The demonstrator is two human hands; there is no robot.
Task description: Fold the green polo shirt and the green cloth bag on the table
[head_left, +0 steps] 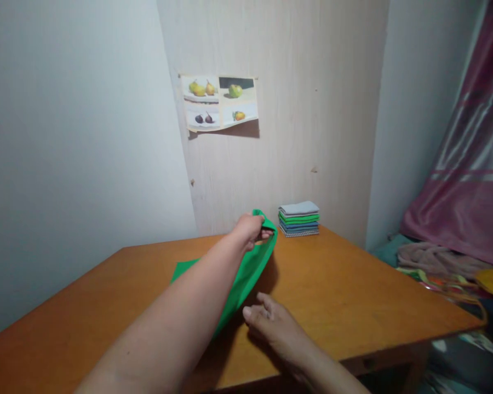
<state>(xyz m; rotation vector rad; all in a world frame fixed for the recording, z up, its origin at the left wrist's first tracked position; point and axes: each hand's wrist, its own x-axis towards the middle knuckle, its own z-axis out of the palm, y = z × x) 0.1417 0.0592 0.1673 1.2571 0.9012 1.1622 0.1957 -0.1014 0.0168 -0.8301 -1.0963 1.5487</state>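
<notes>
A green cloth is lifted by its far right edge, which bunches up between the fingers of my left hand. The rest of it slopes down toward the wooden table, partly hidden behind my left forearm. Just right of the cloth's lower edge, low over the table, is my right hand. Its thumb and index finger are apart, and I see nothing between them; the other fingers are mostly hidden.
A neat stack of folded cloths in grey, green and blue stands at the table's far edge. A fruit picture sheet hangs on the wall behind. Clothes and fabric lie in a heap right of the table, below a pink curtain.
</notes>
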